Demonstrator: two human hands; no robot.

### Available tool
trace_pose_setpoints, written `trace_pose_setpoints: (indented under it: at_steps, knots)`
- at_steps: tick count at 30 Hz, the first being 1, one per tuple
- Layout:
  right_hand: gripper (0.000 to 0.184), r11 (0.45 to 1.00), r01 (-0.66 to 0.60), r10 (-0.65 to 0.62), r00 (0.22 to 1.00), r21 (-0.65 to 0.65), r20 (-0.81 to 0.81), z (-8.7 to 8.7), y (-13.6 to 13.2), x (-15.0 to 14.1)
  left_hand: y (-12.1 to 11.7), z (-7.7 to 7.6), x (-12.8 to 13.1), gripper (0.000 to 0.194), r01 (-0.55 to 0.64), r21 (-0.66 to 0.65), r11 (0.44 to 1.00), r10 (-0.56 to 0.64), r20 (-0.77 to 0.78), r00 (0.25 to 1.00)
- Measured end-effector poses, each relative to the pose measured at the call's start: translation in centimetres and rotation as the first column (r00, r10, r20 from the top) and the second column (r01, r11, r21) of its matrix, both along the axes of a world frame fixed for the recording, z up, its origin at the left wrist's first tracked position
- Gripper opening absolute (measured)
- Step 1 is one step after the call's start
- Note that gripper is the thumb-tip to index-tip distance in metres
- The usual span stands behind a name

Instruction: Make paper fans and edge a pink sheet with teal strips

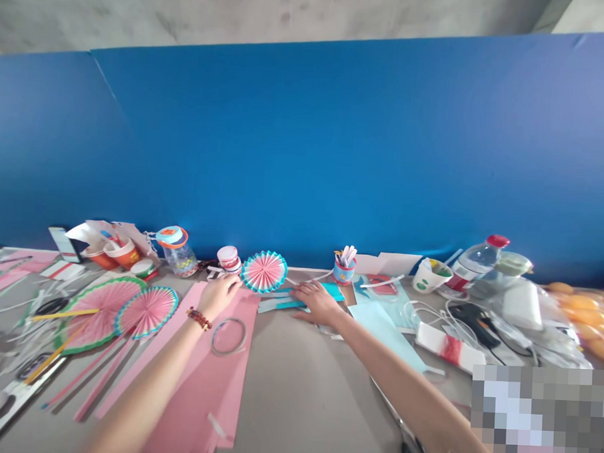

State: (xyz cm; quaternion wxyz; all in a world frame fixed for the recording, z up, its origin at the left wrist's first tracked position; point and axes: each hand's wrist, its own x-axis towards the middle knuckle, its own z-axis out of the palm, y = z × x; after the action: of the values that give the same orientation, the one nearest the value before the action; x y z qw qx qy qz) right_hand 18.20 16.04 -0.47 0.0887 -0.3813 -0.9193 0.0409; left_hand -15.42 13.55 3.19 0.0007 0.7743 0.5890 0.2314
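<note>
There are three pleated fans (264, 271), one red-capped bottle (473, 264) and one green-dotted cup (428, 277).

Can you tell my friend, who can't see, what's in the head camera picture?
A person's left hand is beside a pleated pink-and-blue paper rosette, and the right hand rests on blue paper strips. Pink paper, paper fans and scissors lie on a gray table.

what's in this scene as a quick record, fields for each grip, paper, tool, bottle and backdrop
left grip: at the left edge of a pleated paper rosette; whether it pinches it is unclear
right grip: fingers spread over blue paper strips
paper: pink paper, partly behind the left forearm
tool: scissors, partly hidden by the right forearm
bottle: red-capped bottle, far right
backdrop: blue partition
</note>
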Motion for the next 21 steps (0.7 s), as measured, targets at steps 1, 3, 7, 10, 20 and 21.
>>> trace_pose_setpoints:
  at_steps: [1, 3, 7, 10, 20, 21]
  knots:
    - [0.067, 1.000, 0.002, -0.002, 1.000, 0.007, -0.001, -0.1, -0.1, 0.1, 0.1, -0.3, 0.0, 0.025, -0.028, -0.009, 1.000, 0.028, -0.025, 0.999]
    - [0.069, 1.000, 0.005, -0.005, 1.000, 0.020, -0.001, -0.2, -0.3, 0.2, 0.1, -1.1, 0.0, 0.025, -0.090, -0.023, 0.996, 0.088, -0.070, 0.994]
    - [0.066, 0.999, 0.027, -0.026, 1.000, 0.036, -0.004, -0.5, -0.5, 0.4, -0.8, -2.3, 0.1, 0.026, -0.189, -0.012, 0.982, 0.186, -0.136, 0.973]
    - [0.064, 0.998, 0.045, -0.044, 0.999, 0.041, -0.008, -0.8, -0.6, 0.2, -1.4, -2.8, 0.3, 0.027, -0.194, 0.000, 0.981, 0.191, -0.164, 0.968]
    - [0.051, 0.998, 0.045, -0.043, 0.998, 0.045, -0.041, 0.9, -4.4, -0.8, -4.1, -2.6, -2.9, 0.027, -0.100, 0.068, 0.993, 0.104, -0.056, 0.993]
    - [0.048, 0.999, 0.025, -0.023, 0.997, 0.026, -0.073, 1.0, -5.2, -1.5, -5.0, -2.8, -3.5, 0.027, -0.101, 0.070, 0.992, 0.104, -0.045, 0.994]
